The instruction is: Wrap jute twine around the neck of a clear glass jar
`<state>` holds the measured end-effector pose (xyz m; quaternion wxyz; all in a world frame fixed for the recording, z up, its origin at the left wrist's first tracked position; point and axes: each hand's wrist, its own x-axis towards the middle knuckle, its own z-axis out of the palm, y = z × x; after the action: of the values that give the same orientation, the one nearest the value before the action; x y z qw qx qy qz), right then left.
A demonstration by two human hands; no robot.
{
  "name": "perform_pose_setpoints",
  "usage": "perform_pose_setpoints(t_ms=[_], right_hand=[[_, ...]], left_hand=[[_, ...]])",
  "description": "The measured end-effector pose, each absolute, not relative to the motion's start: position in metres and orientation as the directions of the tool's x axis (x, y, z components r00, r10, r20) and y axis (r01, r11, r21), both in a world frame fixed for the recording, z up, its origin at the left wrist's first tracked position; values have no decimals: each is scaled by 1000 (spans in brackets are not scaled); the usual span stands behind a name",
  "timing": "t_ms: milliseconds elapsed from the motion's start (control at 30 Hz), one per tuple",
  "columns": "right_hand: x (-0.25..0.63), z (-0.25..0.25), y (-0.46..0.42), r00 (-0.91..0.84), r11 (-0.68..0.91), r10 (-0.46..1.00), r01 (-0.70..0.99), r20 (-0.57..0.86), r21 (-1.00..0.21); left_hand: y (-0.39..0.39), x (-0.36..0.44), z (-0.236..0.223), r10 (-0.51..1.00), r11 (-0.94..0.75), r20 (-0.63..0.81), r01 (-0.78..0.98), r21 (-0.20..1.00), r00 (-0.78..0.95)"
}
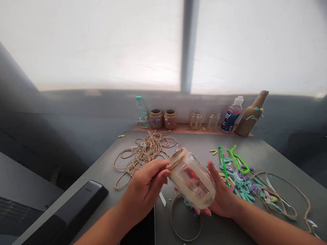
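A clear glass jar lies tilted in my hands above the grey table, its neck wound with brown twine. My right hand cups the jar's body from below and the right. My left hand has its fingers pinched together at the jar's neck, on the twine there. A loose heap of the same twine lies on the table behind my left hand.
Coloured pipe cleaner pieces and twine loops lie to the right. Along the back ledge stand two water bottles, two twine-covered jars, two clear jars and a twine-wrapped bottle. A black device sits at front left.
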<state>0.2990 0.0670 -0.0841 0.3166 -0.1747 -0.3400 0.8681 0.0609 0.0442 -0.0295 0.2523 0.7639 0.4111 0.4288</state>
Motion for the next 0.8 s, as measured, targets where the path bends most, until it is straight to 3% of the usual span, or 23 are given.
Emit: perform_pose_setpoints(t_ms=[200,600,800], right_hand=[[299,-84,61,-688,-360,724,-451,61,-817],[298,-78,59,-739,-498,666,-541,101,-677],[301,-84,60,-764,-521,641,-500,69,-691]], left_hand=[[36,56,-34,869,-495,440,370,786,226],[30,65,-30,940,-325,305,127,937,154],[31,67,-27,949,-229,221,11,973,223]])
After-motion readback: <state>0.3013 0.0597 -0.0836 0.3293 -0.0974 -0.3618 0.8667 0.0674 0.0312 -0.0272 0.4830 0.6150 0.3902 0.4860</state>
